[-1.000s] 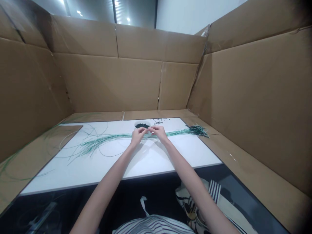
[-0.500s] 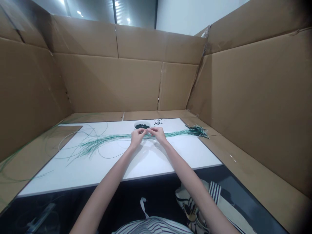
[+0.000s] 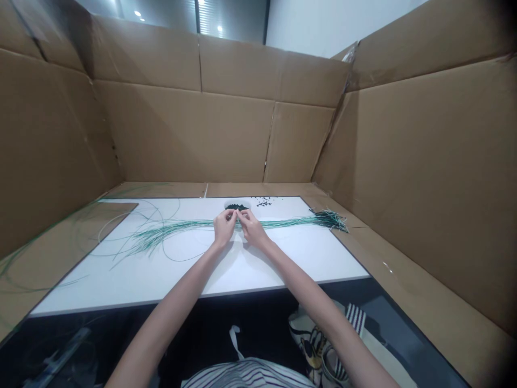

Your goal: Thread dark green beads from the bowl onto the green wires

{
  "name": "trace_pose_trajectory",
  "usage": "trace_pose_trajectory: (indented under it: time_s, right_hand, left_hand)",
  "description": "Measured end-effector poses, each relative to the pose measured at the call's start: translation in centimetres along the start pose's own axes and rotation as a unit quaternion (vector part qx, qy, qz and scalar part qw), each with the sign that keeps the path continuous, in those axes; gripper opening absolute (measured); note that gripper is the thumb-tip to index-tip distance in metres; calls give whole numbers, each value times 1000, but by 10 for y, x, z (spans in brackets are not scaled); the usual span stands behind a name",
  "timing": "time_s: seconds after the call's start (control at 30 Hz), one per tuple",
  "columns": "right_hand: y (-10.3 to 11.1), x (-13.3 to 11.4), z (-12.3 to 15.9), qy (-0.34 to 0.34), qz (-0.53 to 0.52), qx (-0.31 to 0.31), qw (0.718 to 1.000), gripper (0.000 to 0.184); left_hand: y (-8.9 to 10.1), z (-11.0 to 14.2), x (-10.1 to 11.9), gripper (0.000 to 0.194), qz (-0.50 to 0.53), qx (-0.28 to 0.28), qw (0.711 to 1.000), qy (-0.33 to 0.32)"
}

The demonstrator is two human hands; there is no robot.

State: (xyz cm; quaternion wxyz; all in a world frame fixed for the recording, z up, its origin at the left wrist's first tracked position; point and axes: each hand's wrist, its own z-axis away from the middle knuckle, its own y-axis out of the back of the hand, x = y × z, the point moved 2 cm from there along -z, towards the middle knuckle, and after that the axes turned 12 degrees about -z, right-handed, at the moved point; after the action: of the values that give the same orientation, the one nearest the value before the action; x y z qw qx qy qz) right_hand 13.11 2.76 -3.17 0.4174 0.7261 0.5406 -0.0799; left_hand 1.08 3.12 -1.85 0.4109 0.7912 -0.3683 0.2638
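My left hand [image 3: 224, 227] and my right hand [image 3: 251, 226] meet fingertip to fingertip at the middle of the white board, each closed in a pinch. Whatever lies between the fingers is too small to make out. Just behind them is a white bowl [image 3: 246, 203] of small dark green or black pieces [image 3: 235, 207], its front partly covered by my fingers. Under and behind my hands runs a long bundle of thin green strands [image 3: 291, 221]. It fans out loosely at the left and ends in a dark, dense tuft at the right.
Small dark bits [image 3: 264, 201] lie scattered right of the bowl. Loose curled strands [image 3: 121, 215] spread over the left side of the white board [image 3: 315, 258]. Cardboard walls [image 3: 181, 129] enclose the back and both sides. A patterned cloth bag [image 3: 315, 345] sits below the front edge.
My hands have shifted slightly left, and the fingertips have turned more upward while staying pinched together. The view has moved a little. The strands and bowl stay in place.
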Motion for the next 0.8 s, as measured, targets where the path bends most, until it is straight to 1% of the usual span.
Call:
trace_pose_trajectory:
  time_s: [0.07, 0.1, 0.17, 0.27, 0.3, 0.37, 0.43, 0.5, 0.57, 0.67, 0.8]
  right_hand:
    - [6, 1, -2, -37, -75, 12, 996, 41]
    - [10, 2, -3, -61, -127, 26, 990, 37]
    - [18, 3, -5, -108, -231, 66, 965, 31]
    - [26, 6, -7, -177, -342, 115, 916, 33]
    - [27, 7, -7, -198, -365, 120, 902, 34]
    - [29, 9, -6, -238, -397, 113, 879, 35]
    - [30, 11, -5, -268, -412, 92, 866, 36]
    - [31, 13, -4, -293, -412, 75, 860, 37]
    - [33, 14, -3, -311, -398, 65, 861, 38]
    - [36, 15, -3, -323, -366, 61, 871, 36]
    - [39, 16, -5, -312, -333, 56, 888, 33]
  left_hand:
    - [1, -1, 0, 27, -7, -12, 1000, -9]
    - [1, -1, 0, 27, -9, -18, 1000, -15]
    - [0, -1, 1, 28, -9, -34, 999, -28]
    - [-1, 0, 3, 31, 4, -70, 997, -43]
    - [-1, 1, 4, 32, 8, -82, 995, -48]
    - [-2, 2, 5, 32, 12, -97, 993, -62]
    - [-2, 1, 5, 32, 13, -97, 992, -77]
    - [-2, 1, 3, 32, 11, -92, 992, -88]
    - [-3, 0, 1, 32, 3, -91, 991, -97]
    - [-4, 1, -2, 31, -4, -98, 990, -100]
    - [-4, 1, -3, 31, 7, -123, 989, -80]
